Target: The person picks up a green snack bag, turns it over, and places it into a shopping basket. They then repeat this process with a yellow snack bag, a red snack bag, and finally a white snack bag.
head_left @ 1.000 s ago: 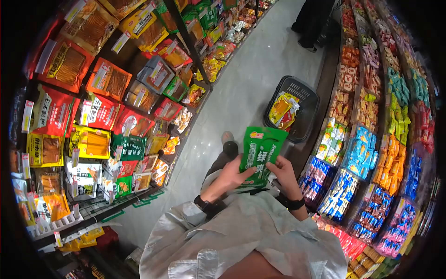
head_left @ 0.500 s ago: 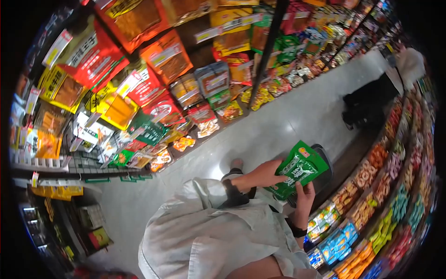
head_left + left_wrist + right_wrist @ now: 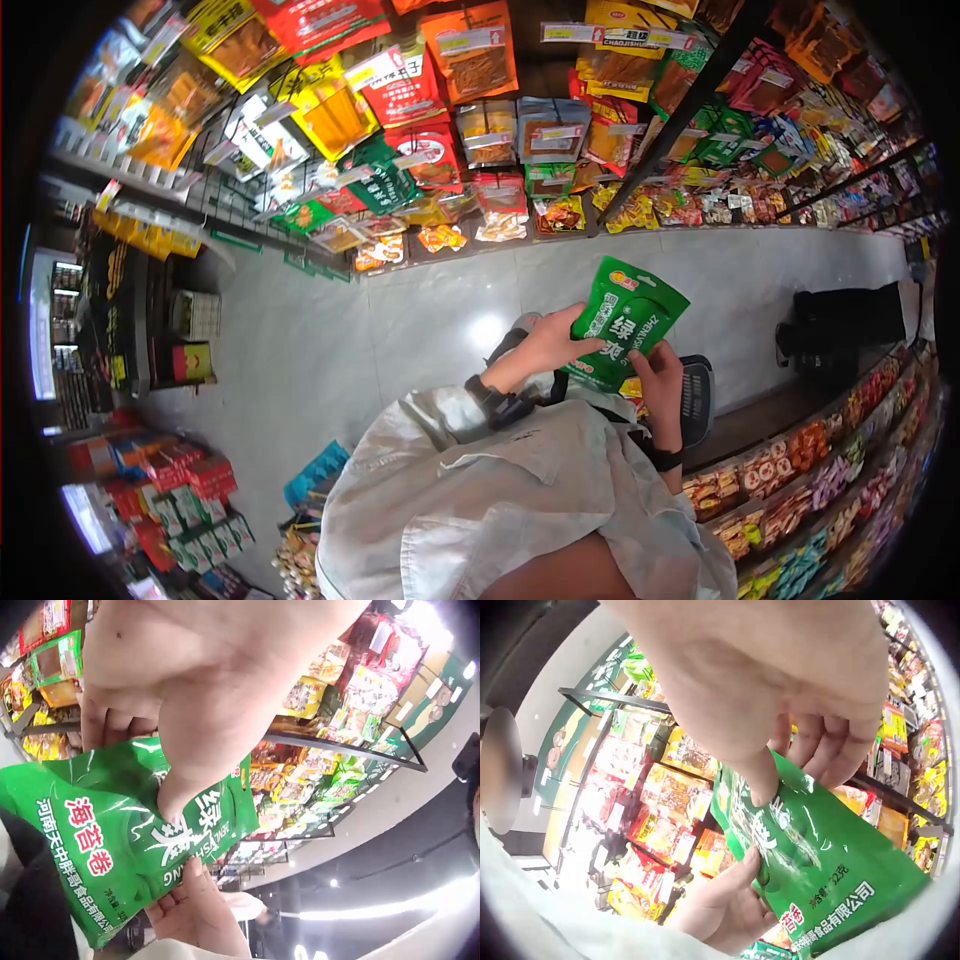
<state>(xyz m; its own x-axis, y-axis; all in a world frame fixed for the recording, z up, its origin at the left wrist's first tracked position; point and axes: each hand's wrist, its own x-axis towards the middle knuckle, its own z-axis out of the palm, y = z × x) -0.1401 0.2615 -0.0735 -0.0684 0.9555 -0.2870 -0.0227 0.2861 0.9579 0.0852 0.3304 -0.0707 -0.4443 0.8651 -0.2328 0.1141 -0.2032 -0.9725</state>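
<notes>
Two hands hold one green snack packet (image 3: 625, 325), its printed front turned up toward the head camera and its top tilted to the right. The left hand (image 3: 545, 350) grips it from the left side, thumb laid across the front and fingers behind. The right hand (image 3: 660, 385) pinches the lower right edge, thumb on the front and fingers behind, its forearm coming up from below. Each wrist wears one dark band: a left wristband (image 3: 490, 396) and a right wristband (image 3: 660, 458).

One shopping basket (image 3: 698, 400) is on the floor (image 3: 420, 325), partly hidden behind the right hand; something yellow shows in it, too covered to count. One shoe (image 3: 527, 322) shows just beyond the left hand. One other person (image 3: 850, 320) in dark clothing is at the right. Bagged snacks, too many to count, fill the display rack (image 3: 590, 222) ahead; wrapped sweets (image 3: 785, 460) lie in several rows at the lower right.
</notes>
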